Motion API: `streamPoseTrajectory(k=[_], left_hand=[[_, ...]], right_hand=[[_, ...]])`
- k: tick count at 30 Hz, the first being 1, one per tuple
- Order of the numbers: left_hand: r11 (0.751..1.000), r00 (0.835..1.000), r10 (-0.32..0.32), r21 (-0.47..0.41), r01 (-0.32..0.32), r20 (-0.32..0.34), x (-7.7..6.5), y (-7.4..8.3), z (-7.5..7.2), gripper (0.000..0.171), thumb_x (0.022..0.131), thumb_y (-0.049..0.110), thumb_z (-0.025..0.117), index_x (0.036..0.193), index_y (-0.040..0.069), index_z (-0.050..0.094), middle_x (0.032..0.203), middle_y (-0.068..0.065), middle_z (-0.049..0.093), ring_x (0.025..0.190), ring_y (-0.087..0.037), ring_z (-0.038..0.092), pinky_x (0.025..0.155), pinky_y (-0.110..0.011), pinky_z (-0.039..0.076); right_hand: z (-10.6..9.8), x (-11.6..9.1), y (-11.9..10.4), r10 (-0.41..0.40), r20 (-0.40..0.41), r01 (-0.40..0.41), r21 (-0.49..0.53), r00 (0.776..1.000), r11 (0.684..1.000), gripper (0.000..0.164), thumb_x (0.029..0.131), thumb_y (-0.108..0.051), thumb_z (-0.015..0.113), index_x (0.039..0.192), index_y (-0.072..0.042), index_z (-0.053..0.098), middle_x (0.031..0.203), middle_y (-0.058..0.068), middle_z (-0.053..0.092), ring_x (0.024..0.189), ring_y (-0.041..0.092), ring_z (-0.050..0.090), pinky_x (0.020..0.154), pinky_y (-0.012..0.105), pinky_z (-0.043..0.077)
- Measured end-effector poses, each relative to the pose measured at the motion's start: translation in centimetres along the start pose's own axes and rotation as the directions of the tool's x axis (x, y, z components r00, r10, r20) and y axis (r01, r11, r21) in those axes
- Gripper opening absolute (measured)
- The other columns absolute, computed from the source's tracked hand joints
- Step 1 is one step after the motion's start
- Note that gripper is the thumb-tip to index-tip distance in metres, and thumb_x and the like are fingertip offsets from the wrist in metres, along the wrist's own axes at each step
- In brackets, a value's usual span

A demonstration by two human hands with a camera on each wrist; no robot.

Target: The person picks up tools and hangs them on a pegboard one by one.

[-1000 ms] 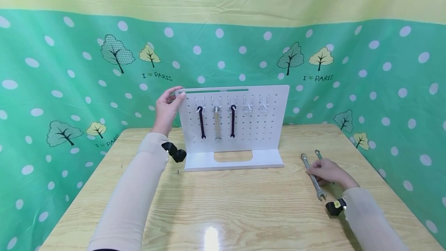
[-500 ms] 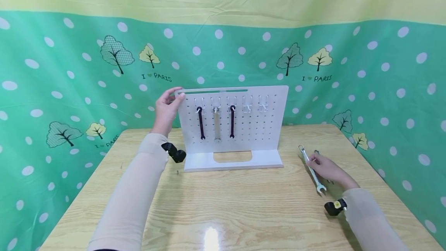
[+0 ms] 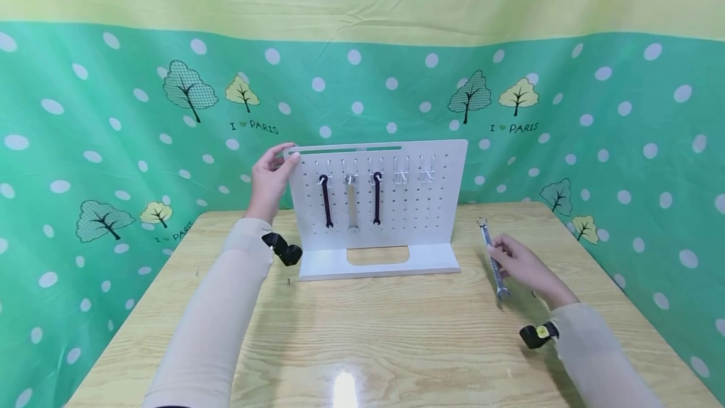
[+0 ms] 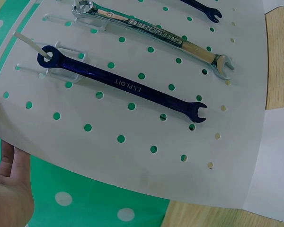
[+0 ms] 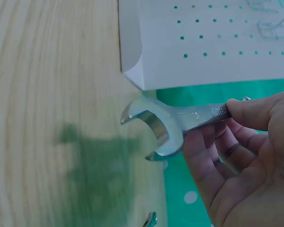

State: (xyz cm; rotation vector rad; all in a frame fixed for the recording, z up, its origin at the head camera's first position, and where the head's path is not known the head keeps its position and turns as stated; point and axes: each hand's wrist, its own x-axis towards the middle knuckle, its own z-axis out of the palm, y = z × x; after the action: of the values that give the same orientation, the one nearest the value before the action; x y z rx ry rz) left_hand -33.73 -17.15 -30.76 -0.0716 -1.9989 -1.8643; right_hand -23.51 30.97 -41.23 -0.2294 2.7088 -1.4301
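My left hand [image 3: 269, 184] grips the upper left corner of a white pegboard [image 3: 419, 219], thumb on the front face and fingers behind. My right hand [image 3: 523, 266], right of the board, pinches a silver combination wrench [image 3: 484, 232] by its shaft, raised over the table with the ring end pointing away. In the right wrist view its open end [image 5: 168, 132] faces the camera. A dark blue wrench [image 4: 123, 82], a silver wrench [image 4: 151, 30] and another dark wrench [image 3: 377, 203] hang by their ring ends from hooks on the board.
Two more clear hooks [image 3: 427, 172] sit at the board's right side. Another metal tool's end [image 5: 151, 220] shows on the wooden table [image 3: 396, 339] below my right hand. A tiny object [image 3: 289, 281] lies left of the board's base. Green dotted cloth [image 3: 362, 74] hangs behind.
My right hand has lifted the silver wrench off the table and moved it slightly left and away from me. The left hand has kept its grip on the pegboard.
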Motion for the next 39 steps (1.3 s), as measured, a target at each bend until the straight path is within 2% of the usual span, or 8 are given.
streamPoseTrajectory(k=[12,23,31,35,39], left_hand=[[1.000,1.000,-0.010,0.012,0.010,0.013,0.1,0.0,-0.1,0.041,0.093,0.039,0.072,0.130,0.025,0.065,0.120,-0.006,0.064,0.105,-0.019,0.058,0.096,-0.037,0.050],[1.000,1.000,-0.012,0.024,0.011,0.012,0.0,0.0,-0.2,0.040,0.093,0.040,0.071,0.130,0.027,0.066,0.120,-0.005,0.064,0.107,-0.019,0.058,0.096,-0.037,0.050],[1.000,1.000,-0.010,0.020,0.010,0.015,0.1,0.1,0.0,0.041,0.093,0.039,0.071,0.131,0.024,0.065,0.120,-0.005,0.064,0.107,-0.019,0.059,0.095,-0.037,0.051],[1.000,1.000,-0.011,0.016,0.011,0.015,0.0,0.2,0.0,0.041,0.094,0.038,0.071,0.131,0.024,0.065,0.120,-0.006,0.064,0.106,-0.019,0.058,0.096,-0.038,0.050],[1.000,1.000,-0.015,0.016,0.015,0.016,0.0,0.3,0.0,0.040,0.094,0.038,0.071,0.131,0.024,0.065,0.121,-0.006,0.064,0.107,-0.019,0.058,0.097,-0.039,0.049]], right_hand=[[1.1,1.3,-2.9,-0.101,-0.009,0.101,0.061,0.995,0.993,0.022,0.107,-0.017,0.049,0.115,0.004,0.047,0.095,0.015,0.052,0.085,0.025,0.055,0.072,0.036,0.058],[3.5,3.2,-5.4,-0.141,0.020,0.138,0.105,0.990,0.985,0.021,0.107,-0.018,0.050,0.115,0.002,0.047,0.096,0.016,0.052,0.088,0.028,0.055,0.075,0.039,0.059],[5.4,4.5,-7.2,-0.241,0.012,0.238,0.128,0.970,0.963,0.017,0.107,-0.019,0.050,0.110,-0.002,0.048,0.095,0.013,0.053,0.086,0.024,0.054,0.073,0.041,0.060],[6.1,5.0,-8.2,-0.249,0.013,0.244,0.147,0.969,0.959,0.017,0.107,-0.020,0.050,0.111,-0.003,0.048,0.098,0.014,0.053,0.088,0.026,0.055,0.076,0.045,0.060],[6.6,5.4,-9.3,-0.227,0.007,0.224,0.145,0.974,0.964,0.024,0.107,-0.022,0.051,0.119,-0.002,0.049,0.106,0.017,0.055,0.094,0.029,0.056,0.080,0.045,0.059]])
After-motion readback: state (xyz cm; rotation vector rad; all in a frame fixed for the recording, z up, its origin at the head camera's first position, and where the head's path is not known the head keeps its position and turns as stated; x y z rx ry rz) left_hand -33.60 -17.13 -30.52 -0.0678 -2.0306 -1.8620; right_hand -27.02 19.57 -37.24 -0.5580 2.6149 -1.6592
